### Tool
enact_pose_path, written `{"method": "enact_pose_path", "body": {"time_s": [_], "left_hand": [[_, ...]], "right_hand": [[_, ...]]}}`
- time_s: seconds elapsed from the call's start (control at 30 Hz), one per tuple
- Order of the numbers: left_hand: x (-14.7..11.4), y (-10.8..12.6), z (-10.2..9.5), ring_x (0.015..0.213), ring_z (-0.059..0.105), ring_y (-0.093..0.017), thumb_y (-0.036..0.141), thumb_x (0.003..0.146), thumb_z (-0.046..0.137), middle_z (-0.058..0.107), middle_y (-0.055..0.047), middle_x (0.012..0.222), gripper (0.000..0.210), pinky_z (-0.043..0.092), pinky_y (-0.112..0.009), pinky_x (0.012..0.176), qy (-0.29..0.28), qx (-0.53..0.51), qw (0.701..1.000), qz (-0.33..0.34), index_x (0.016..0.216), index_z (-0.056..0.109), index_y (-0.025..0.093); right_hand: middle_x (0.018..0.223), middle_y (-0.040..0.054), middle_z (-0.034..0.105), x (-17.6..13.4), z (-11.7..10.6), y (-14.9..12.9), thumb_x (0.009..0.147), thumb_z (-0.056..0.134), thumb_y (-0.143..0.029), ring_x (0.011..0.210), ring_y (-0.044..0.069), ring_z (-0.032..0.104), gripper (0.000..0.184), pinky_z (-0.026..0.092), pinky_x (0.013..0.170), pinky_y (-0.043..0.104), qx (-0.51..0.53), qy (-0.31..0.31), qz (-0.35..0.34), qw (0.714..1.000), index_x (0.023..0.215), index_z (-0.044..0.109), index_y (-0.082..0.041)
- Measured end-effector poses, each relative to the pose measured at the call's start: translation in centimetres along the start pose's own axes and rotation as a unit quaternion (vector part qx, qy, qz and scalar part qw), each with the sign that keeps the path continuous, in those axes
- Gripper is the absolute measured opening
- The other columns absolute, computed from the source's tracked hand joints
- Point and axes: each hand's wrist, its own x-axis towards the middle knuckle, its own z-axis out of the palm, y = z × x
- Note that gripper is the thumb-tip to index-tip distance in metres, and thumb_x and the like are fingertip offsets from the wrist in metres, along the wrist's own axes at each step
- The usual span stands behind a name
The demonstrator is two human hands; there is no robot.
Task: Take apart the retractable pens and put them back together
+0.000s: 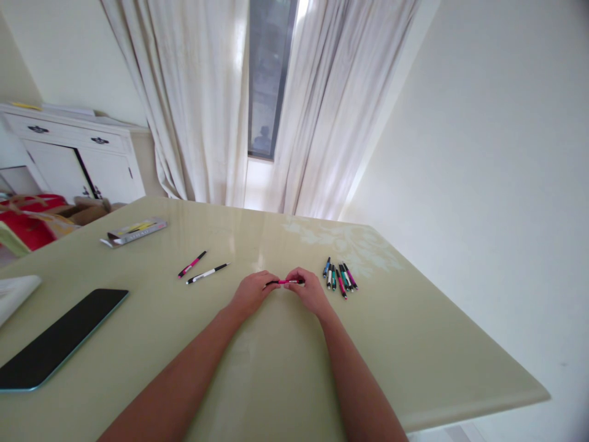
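A pink and black pen [283,282] lies sideways between my two hands, just over the middle of the table. My left hand [253,291] pinches its left end, and my right hand [309,290] pinches it toward the right end. To the right of my right hand, several pens [339,277] in blue, white, green, pink and purple lie in a loose group. Left of my left hand rest a white and black pen [208,273] and, a little farther off, another pink and black pen [192,264].
The pale green table [414,344] has its right edge beside a white wall. At its far left lies an opened pen box [134,232]. Nearer on the left are a dark tablet [59,337] and a white object [16,294]. Curtains [197,110] hang behind.
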Motion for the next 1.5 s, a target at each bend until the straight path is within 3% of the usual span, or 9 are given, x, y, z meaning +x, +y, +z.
{"method": "enact_pose_path", "body": {"time_s": [0.53, 0.83, 1.03, 1.2, 1.27, 1.37, 1.5], "left_hand": [[-0.01, 0.12, -0.09, 0.093, 0.067, -0.021, 0.031, 0.097, 0.061, 0.076, -0.004, 0.096, 0.015, 0.050, -0.037, 0.088, 0.042, 0.013, 0.999, 0.031, 0.098, 0.075, 0.023], [-0.14, 0.29, -0.01, 0.092, 0.066, -0.021, 0.026, 0.097, 0.063, 0.076, -0.003, 0.095, 0.010, 0.048, -0.037, 0.090, 0.054, 0.035, 0.995, 0.076, 0.098, 0.073, 0.023], [-0.07, 0.61, -0.21, 0.092, 0.067, -0.022, 0.029, 0.097, 0.064, 0.077, -0.003, 0.097, 0.012, 0.049, -0.038, 0.089, 0.052, 0.027, 0.997, 0.055, 0.100, 0.073, 0.022], [-0.10, 0.42, -0.20, 0.091, 0.065, -0.021, 0.029, 0.097, 0.064, 0.076, -0.003, 0.093, 0.011, 0.049, -0.037, 0.090, 0.078, 0.008, 0.993, 0.089, 0.097, 0.072, 0.023], [-0.09, 0.44, -0.08, 0.094, 0.065, -0.022, 0.035, 0.096, 0.065, 0.076, -0.004, 0.098, 0.015, 0.049, -0.038, 0.092, 0.093, -0.013, 0.993, 0.071, 0.102, 0.072, 0.023], [0.01, 0.42, -0.11, 0.098, 0.066, -0.022, 0.045, 0.098, 0.058, 0.074, -0.007, 0.112, 0.033, 0.050, -0.038, 0.092, 0.125, -0.068, 0.990, -0.014, 0.119, 0.068, 0.022], [0.23, 0.00, -0.63, 0.079, 0.067, -0.022, 0.049, 0.100, 0.047, 0.076, -0.005, 0.084, 0.042, 0.051, -0.034, 0.076, 0.099, -0.132, 0.980, -0.107, 0.091, 0.076, 0.020]], "right_hand": [[0.078, 0.0015, 0.072, 0.02, 0.12, 0.27, 0.084, 0.070, -0.035, 0.072, 0.016, 0.062, 0.017, 0.045, 0.068, 0.026, 0.002, -0.012, 0.017, 1.000, 0.086, 0.073, -0.018], [0.062, -0.0015, 0.063, -0.08, 0.64, -0.43, 0.095, 0.056, -0.038, 0.057, 0.012, 0.051, 0.033, 0.037, 0.058, 0.023, -0.009, -0.018, 0.037, 0.999, 0.072, 0.067, -0.018], [0.072, 0.0003, 0.069, -0.04, 0.54, -0.50, 0.088, 0.066, -0.042, 0.065, 0.014, 0.058, 0.025, 0.042, 0.061, 0.023, 0.041, 0.000, 0.024, 0.999, 0.084, 0.070, -0.018], [0.059, -0.0011, 0.062, -0.13, 0.68, -0.63, 0.094, 0.058, -0.045, 0.053, 0.012, 0.049, 0.037, 0.036, 0.054, 0.023, 0.032, -0.020, 0.044, 0.998, 0.072, 0.068, -0.017], [0.057, -0.0017, 0.060, -0.10, 0.68, -0.67, 0.095, 0.056, -0.046, 0.052, 0.011, 0.048, 0.040, 0.036, 0.054, 0.022, 0.025, -0.012, 0.044, 0.999, 0.070, 0.067, -0.017], [0.059, -0.0010, 0.062, 0.01, 0.50, -0.63, 0.094, 0.059, -0.046, 0.054, 0.011, 0.049, 0.036, 0.036, 0.054, 0.022, 0.031, 0.018, 0.040, 0.999, 0.072, 0.068, -0.017], [0.063, 0.0008, 0.066, 0.11, 0.25, -0.39, 0.091, 0.062, -0.044, 0.055, 0.013, 0.051, 0.031, 0.037, 0.054, 0.023, 0.051, 0.038, 0.048, 0.997, 0.078, 0.070, -0.017]]}}
